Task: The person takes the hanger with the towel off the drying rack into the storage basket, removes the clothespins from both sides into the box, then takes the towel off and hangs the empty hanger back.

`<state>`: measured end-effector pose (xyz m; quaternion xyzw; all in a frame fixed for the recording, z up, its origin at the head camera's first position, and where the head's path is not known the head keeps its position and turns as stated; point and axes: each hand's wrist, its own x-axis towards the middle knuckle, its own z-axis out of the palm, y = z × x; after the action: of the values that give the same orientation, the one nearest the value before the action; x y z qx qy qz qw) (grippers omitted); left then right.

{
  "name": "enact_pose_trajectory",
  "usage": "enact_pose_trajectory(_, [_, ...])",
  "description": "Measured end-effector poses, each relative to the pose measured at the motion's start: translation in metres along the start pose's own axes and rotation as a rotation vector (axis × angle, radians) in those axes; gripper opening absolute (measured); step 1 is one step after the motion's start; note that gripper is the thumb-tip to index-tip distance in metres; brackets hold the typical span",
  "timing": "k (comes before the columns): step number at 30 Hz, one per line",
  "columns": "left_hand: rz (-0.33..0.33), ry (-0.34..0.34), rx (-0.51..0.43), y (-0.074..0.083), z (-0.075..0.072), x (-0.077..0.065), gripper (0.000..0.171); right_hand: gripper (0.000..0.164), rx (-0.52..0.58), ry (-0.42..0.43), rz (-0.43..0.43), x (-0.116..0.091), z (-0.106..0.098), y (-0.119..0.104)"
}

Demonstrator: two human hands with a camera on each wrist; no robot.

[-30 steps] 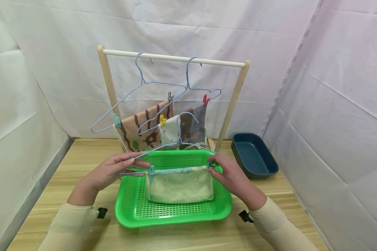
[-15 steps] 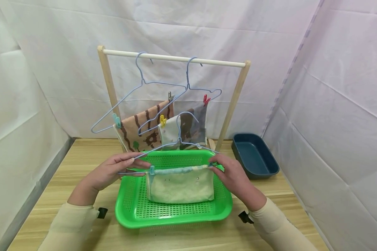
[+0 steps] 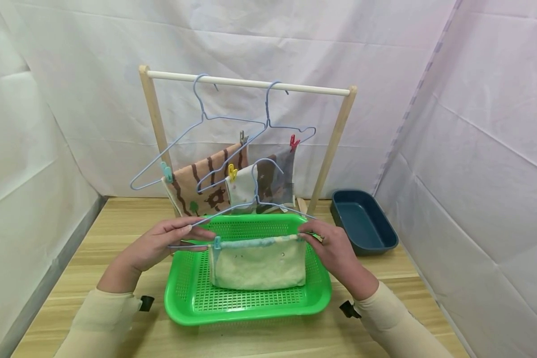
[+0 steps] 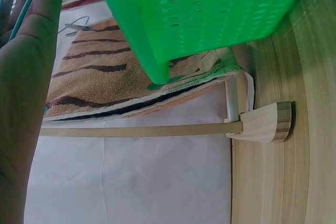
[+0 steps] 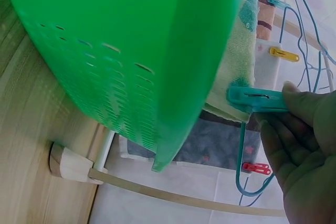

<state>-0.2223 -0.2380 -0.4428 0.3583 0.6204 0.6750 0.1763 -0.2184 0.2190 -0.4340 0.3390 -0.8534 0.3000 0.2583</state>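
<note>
A blue wire clothes hanger (image 3: 254, 186) is held over a green basket, its hook upward. My left hand (image 3: 149, 246) grips the hanger's left end between thumb and fingers. A pale yellow towel (image 3: 259, 268) with a bluish top edge hangs from its lower bar. One light-blue clothespin (image 3: 217, 242) clips the towel's left corner. My right hand (image 3: 333, 248) pinches a teal clothespin (image 5: 252, 98) at the towel's right corner. In the right wrist view this clothespin sits over the towel edge; in the head view the fingers mostly cover it.
The green basket (image 3: 246, 316) stands beneath the hands. Behind it a wooden rack (image 3: 246, 83) bears two hangers with a brown-striped towel (image 3: 206, 181) and a grey-white towel (image 3: 273, 181), clipped with clothespins. A dark blue tray (image 3: 362, 221) lies on the right, near the white wall.
My right hand has shifted slightly to the right, its fingers closing over the clothespin, which showed more before. The left hand and the hanger have hardly moved.
</note>
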Motion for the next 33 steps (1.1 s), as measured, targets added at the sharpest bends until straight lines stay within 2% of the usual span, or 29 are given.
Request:
enact_pose_trajectory(7, [-0.005, -0.003, 0.003, -0.0005, -0.0001, -0.0004, 0.049, 0.021, 0.011, 0.02, 0.003, -0.0013, 0.0004, 0.0016])
enact_pose_trajectory(14, [-0.016, -0.005, -0.007, -0.0015, 0.0001, -0.0004, 0.049, 0.024, -0.03, 0.047, -0.047, -0.0018, 0.0011, 0.0037])
enact_pose_trajectory(20, [-0.017, -0.006, -0.009, -0.0011, 0.0004, -0.0004, 0.049, 0.024, -0.035, 0.06, -0.055, -0.0004, -0.0005, 0.0022])
enact_pose_trajectory(27, [-0.017, -0.003, -0.011, -0.0019, 0.0003, -0.0004, 0.048, 0.022, -0.01, 0.085, -0.002, 0.0004, -0.0034, 0.0014])
enact_pose_trajectory(33, [-0.012, 0.0, -0.008, -0.0019, 0.0007, -0.0003, 0.048, 0.026, 0.012, 0.126, 0.032, -0.0005, -0.0058, 0.0024])
